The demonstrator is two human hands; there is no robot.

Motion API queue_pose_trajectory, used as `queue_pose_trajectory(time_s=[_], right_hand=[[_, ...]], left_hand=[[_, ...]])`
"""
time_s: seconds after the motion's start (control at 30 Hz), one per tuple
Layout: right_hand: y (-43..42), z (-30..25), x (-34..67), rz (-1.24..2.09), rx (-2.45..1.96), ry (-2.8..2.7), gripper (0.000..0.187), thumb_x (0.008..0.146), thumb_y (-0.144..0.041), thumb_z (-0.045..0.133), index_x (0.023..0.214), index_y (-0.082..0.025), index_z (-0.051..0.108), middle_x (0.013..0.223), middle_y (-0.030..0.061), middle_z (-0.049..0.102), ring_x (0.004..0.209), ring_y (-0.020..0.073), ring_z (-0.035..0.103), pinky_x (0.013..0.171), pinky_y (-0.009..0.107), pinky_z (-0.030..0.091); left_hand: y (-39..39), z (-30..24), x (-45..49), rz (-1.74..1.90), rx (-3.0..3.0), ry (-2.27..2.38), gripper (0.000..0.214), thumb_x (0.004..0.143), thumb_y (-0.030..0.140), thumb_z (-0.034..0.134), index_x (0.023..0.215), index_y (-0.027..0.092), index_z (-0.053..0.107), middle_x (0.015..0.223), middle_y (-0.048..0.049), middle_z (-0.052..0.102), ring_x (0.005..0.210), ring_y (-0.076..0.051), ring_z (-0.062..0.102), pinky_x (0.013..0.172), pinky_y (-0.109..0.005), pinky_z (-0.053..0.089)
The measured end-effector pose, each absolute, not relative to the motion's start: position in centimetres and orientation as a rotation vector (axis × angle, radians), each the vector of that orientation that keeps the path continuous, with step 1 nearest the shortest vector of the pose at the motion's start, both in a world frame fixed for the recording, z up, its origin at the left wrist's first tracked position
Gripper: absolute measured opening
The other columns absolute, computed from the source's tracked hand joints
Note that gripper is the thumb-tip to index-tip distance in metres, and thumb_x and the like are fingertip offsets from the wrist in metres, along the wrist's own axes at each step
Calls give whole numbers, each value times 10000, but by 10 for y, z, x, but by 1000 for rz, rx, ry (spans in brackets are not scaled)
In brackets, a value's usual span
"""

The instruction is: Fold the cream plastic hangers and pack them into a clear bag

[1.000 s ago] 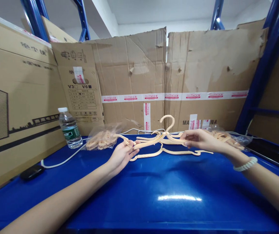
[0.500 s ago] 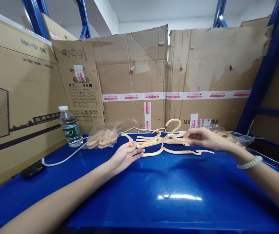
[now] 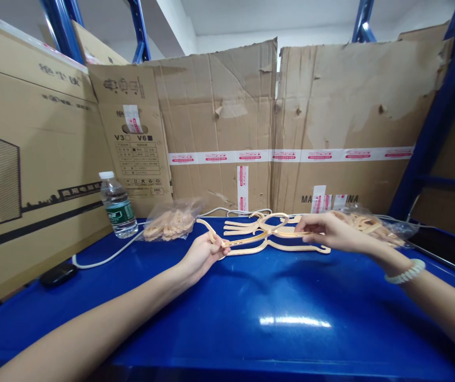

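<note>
Just right of the water bottle (image 3: 118, 209) and a bit nearer the camera, the left hand (image 3: 199, 257) has one end of a peach hanger (image 3: 256, 237) pinched between thumb and fingers. Further right of the bottle, the right hand (image 3: 329, 231) pinches the other arm of it, so the hanger spans the gap between the two hands. A curved end piece (image 3: 206, 227) pokes up at the left fingers; can't tell if it's joined on or just held there. Shadows make me think the hanger is lifted off the table.

My two cents: with thin plastic like this, I'd keep both pinches light, hands level and thumbs close to any joint, so the arms don't twist. I'd also watch the hanger lying flat (image 3: 295, 248) right behind, easy to snag.

Surface is a glossy blue table (image 3: 211, 329), running in front of the bottle and way off to its right. Just right of the bottle sits a clear bag of peach parts (image 3: 172, 222), and a second bag (image 3: 373, 225) is well off to the right. A white cable (image 3: 100, 264) and black gadget (image 3: 58, 274) are in front of the bottle. Left of the bottle there's a big printed box (image 3: 36, 143), with taped cardboard (image 3: 219, 106) behind and blue rack posts (image 3: 426, 122) far right.
</note>
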State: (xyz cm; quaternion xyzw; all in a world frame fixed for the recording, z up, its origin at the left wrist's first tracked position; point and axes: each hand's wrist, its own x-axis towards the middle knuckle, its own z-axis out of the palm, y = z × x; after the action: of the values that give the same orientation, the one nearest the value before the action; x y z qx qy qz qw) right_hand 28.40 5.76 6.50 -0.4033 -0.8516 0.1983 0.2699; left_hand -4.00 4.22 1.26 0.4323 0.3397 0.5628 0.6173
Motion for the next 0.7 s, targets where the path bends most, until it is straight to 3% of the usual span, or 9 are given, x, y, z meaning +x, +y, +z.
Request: queue_pose_trajectory(time_s=[0.27,0.47,0.6,0.7], right_hand=[[54,62,280,777,-1131,-2291,376,743,-545,629,876,-195,585,609,4,618,564,178,603,490,270,404],[55,65,284,801,-1176,-2221,389,763,-539,626,894,-175,588,552,21,636,497,157,581,443,257,375],[54,71,285,783,-1191,-2126,429,748,-560,635,888,-157,588,577,36,629,502,164,591,471,289,438],[52,76,287,787,-1171,-2093,416,762,-537,640,912,-154,575,651,43,642,563,166,620,529,297,480]], left_hand=[[43,9,-41,1439,990,886,224,713,-67,569,629,136,526,563,8,580,545,-112,618,602,-218,500],[42,13,-39,1461,1054,922,221,819,-8,606,682,146,526,781,-47,674,775,-153,709,814,-255,543],[32,12,-34,1333,1218,964,120,883,119,590,765,133,578,915,-112,715,754,-185,722,752,-297,566],[18,11,-29,1207,1479,949,64,831,145,652,777,114,639,907,-134,725,752,-234,715,733,-360,566]])
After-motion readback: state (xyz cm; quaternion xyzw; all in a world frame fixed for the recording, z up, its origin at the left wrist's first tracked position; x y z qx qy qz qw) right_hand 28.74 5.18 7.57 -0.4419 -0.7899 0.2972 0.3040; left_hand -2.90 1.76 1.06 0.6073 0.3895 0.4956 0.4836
